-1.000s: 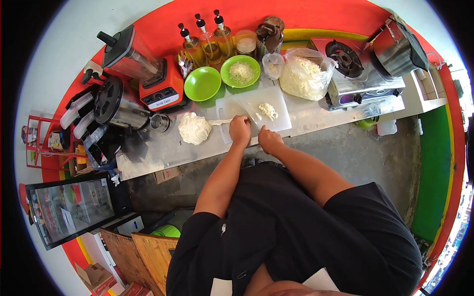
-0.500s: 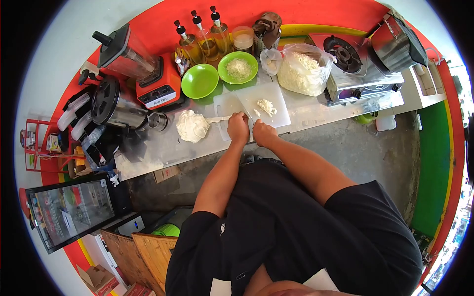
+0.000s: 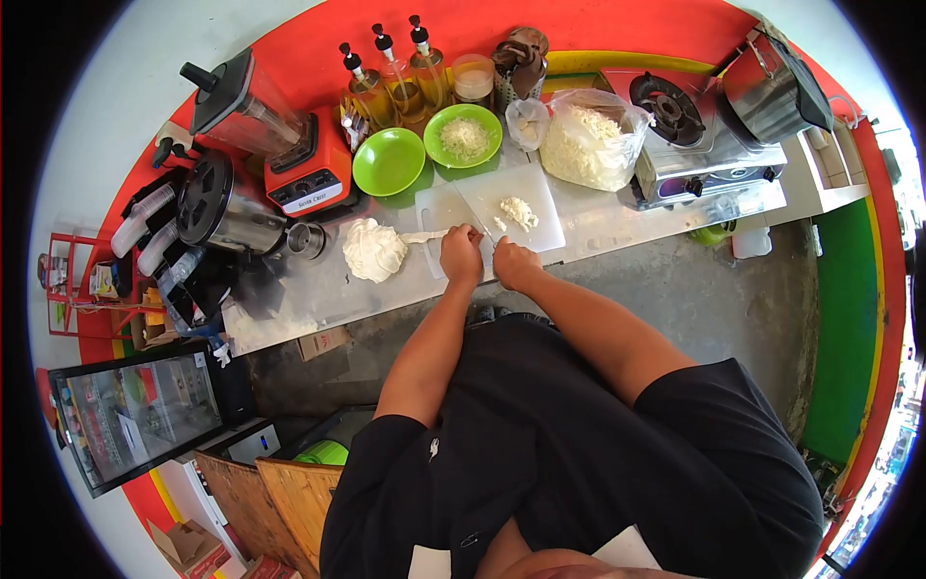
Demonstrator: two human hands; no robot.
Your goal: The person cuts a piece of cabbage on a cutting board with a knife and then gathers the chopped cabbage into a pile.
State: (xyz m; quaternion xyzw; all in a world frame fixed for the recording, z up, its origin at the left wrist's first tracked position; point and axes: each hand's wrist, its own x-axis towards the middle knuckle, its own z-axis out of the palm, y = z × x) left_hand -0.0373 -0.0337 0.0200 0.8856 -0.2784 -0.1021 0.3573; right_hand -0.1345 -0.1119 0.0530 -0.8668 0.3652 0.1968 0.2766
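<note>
My left hand [image 3: 461, 254] is closed on the end of a white dough strip [image 3: 422, 235], at the front of a white cutting board [image 3: 547, 191]. That strip runs left to a white dough-like lump [image 3: 374, 251] lying on the metal counter. My right hand [image 3: 518, 265] grips a knife [image 3: 478, 214], whose blade points away from me across the board, close beside my left fingers. To the right of the blade lies a small heap of chopped white pieces [image 3: 519, 213]. My fingers partly hide the knife's handle and the strip's end.
Behind the board stand a green bowl [image 3: 389, 161], another green bowl [image 3: 445, 141] holding white shreds, and a plastic bag [image 3: 595, 154] of white crumbly stuff. A red blender [image 3: 307, 174] is at left; a gas stove [image 3: 709, 159] is at right. The counter [image 3: 289, 314] has a front edge near me.
The view has shifted very slightly. Both hands stay at the board's front edge, with the knife and the strip in nearly the same place.
</note>
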